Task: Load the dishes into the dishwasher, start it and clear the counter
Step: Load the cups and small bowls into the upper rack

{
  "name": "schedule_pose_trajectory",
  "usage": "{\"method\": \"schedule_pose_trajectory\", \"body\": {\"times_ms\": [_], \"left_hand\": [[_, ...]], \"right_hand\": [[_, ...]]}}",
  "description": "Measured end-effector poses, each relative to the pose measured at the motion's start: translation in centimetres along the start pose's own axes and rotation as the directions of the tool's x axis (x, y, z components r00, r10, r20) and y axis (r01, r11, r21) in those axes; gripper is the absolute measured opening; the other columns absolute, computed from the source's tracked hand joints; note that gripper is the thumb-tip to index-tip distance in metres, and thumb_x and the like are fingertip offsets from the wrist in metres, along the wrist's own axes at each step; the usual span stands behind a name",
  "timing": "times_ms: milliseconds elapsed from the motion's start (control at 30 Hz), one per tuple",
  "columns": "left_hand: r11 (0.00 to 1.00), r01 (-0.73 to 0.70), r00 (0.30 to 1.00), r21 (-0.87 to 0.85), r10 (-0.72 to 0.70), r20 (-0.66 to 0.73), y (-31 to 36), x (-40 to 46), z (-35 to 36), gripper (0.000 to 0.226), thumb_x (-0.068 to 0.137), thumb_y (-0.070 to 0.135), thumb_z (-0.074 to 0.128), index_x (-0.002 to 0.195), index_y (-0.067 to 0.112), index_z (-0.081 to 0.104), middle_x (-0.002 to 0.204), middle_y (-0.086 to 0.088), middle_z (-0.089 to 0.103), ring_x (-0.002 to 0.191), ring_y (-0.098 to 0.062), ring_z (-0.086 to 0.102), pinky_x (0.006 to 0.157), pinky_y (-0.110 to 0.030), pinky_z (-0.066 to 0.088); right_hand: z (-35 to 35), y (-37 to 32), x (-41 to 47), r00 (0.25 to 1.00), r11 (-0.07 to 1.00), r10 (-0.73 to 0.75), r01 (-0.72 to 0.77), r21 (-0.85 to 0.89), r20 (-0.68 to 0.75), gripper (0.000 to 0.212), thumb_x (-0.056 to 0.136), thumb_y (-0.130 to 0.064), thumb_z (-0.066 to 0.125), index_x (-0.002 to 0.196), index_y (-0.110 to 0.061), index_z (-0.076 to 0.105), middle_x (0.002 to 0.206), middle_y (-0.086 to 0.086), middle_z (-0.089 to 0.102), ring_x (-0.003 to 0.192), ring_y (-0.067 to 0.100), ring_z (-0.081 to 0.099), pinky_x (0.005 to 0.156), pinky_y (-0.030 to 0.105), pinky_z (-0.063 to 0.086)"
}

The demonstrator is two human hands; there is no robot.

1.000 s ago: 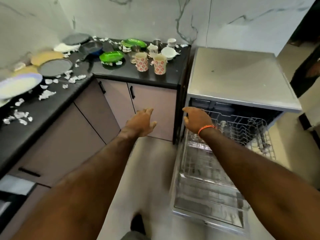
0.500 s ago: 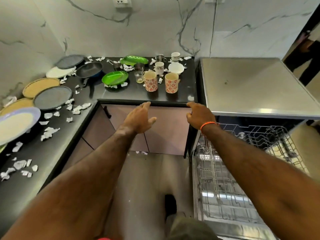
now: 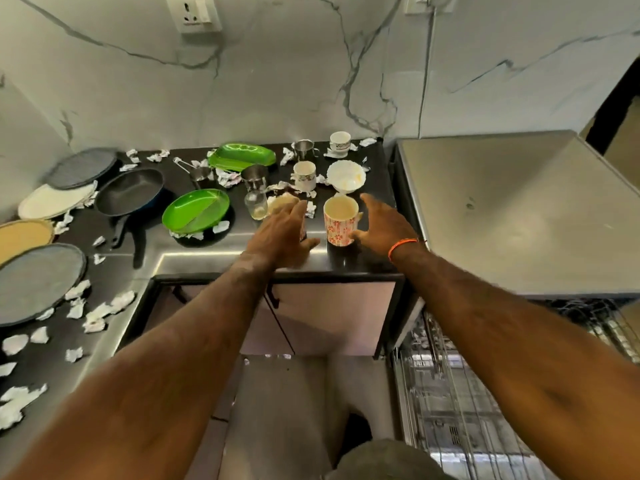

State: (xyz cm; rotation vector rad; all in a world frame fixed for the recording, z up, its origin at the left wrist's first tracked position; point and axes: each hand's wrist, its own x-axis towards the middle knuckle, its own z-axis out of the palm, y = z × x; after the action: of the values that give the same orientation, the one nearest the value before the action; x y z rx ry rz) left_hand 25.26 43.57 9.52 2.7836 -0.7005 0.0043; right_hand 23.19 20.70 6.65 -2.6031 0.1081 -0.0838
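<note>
Two floral mugs stand near the front edge of the black counter [image 3: 194, 251]. My left hand [image 3: 280, 237] reaches over the left mug [image 3: 281, 202] with straight fingers and hides most of it. My right hand [image 3: 381, 225] is spread just right of the right mug [image 3: 341, 220], with its thumb at the mug's lower side; I cannot tell if it touches. Neither hand holds anything. The dishwasher [image 3: 519, 216] stands to the right, its door down and its wire rack [image 3: 450, 393] pulled out.
Behind the mugs are a glass [image 3: 256, 204], a steel cup [image 3: 254, 176], a white mug [image 3: 304, 174] and a white bowl [image 3: 346, 176]. Green plates [image 3: 195, 211], a black pan [image 3: 130, 192] and several large plates [image 3: 38, 282] lie left, among torn paper scraps [image 3: 104, 311].
Both hands moved up from the cabinet front and dishwasher edge to the two floral mugs on the counter. My view shifted up toward the counter and wall.
</note>
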Motion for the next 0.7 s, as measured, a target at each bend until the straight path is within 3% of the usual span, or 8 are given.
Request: {"method": "schedule_pose_trajectory", "body": {"times_ms": [133,267,500,600,700], "left_hand": [[0.999,-0.039,0.999,0.028,0.04,-0.013,-2.0,4.6,0.4,0.091,0.088,0.046,0.074,0.157,0.01,0.027,0.163,-0.016,0.03,0.15,-0.032,0.028,0.122,-0.041,0.022],[0.997,-0.072,0.997,0.023,0.072,0.01,-3.5,6.8,0.8,0.091,0.086,0.047,0.074,0.156,0.008,0.03,0.16,-0.017,0.035,0.148,-0.033,0.032,0.121,-0.042,0.025],[0.978,-0.201,0.97,-0.062,0.207,0.125,-4.5,9.2,0.9,0.093,0.084,0.045,0.075,0.157,0.015,0.027,0.161,-0.011,0.034,0.148,-0.029,0.034,0.119,-0.045,0.034],[0.947,-0.294,0.914,-0.13,0.318,0.253,-3.0,9.9,0.2,0.104,0.081,0.048,0.08,0.16,0.019,0.02,0.164,-0.008,0.029,0.15,-0.027,0.029,0.119,-0.042,0.03],[0.92,-0.322,0.854,-0.221,0.384,0.352,-1.3,10.6,0.7,0.117,0.07,0.046,0.089,0.161,0.018,0.02,0.162,-0.007,0.035,0.147,-0.026,0.035,0.12,-0.043,0.032]], "right_hand": [[0.9,-1.2,5.3,0.996,1.0,0.01,-0.008,-0.021,0.092,0.108,0.064,-0.046,0.089,0.151,-0.019,0.03,0.151,0.008,0.044,0.135,0.029,0.046,0.11,0.047,0.041],[2.6,-1.6,7.2,0.98,0.998,0.017,-0.006,-0.056,0.197,0.107,0.066,-0.045,0.086,0.152,-0.023,0.027,0.152,0.007,0.04,0.131,0.033,0.05,0.108,0.048,0.042],[2.3,-1.4,5.4,0.989,0.992,0.118,-0.121,0.034,0.084,0.103,0.065,-0.048,0.087,0.15,-0.021,0.035,0.148,0.006,0.042,0.127,0.028,0.052,0.105,0.038,0.044],[1.1,-1.0,3.3,0.977,0.967,0.213,-0.21,0.144,-0.006,0.097,0.06,-0.055,0.086,0.143,-0.025,0.044,0.137,0.003,0.049,0.119,0.022,0.055,0.098,0.032,0.044],[-0.9,-0.5,0.9,0.942,0.918,0.315,-0.271,0.29,-0.115,0.086,0.058,-0.054,0.089,0.131,-0.025,0.054,0.121,-0.003,0.059,0.105,0.016,0.06,0.088,0.03,0.051]]}}
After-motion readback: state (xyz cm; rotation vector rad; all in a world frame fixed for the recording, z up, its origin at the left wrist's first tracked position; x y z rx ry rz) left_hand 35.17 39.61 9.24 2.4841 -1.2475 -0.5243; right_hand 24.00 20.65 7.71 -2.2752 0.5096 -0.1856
